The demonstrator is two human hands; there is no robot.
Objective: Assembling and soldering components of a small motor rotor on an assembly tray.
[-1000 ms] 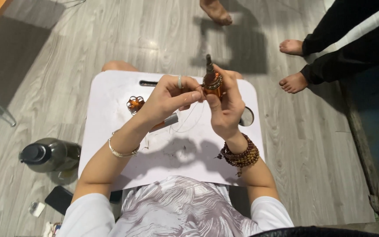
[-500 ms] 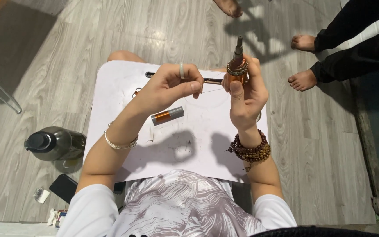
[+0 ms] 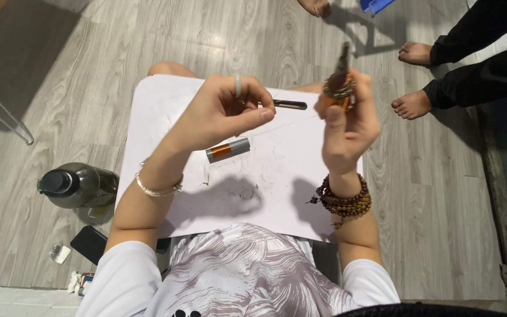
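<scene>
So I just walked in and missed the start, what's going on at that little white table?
A seated person holds a small orange-brown beaded piece up in the right hand. The left hand is raised beside it, fingers pinched on a thin thread that runs toward the piece. On the white table lie a small orange-and-grey tube and a dark pen-like tool. A dark bottle lies on the floor.

Home floor (bare feet [image 3: 413, 104] nearby)

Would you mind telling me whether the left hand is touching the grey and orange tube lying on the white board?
Apart. The head view shows the left hand raised above the white board, with bare board showing between its fingers and the grey and orange tube lying flat below.
</scene>
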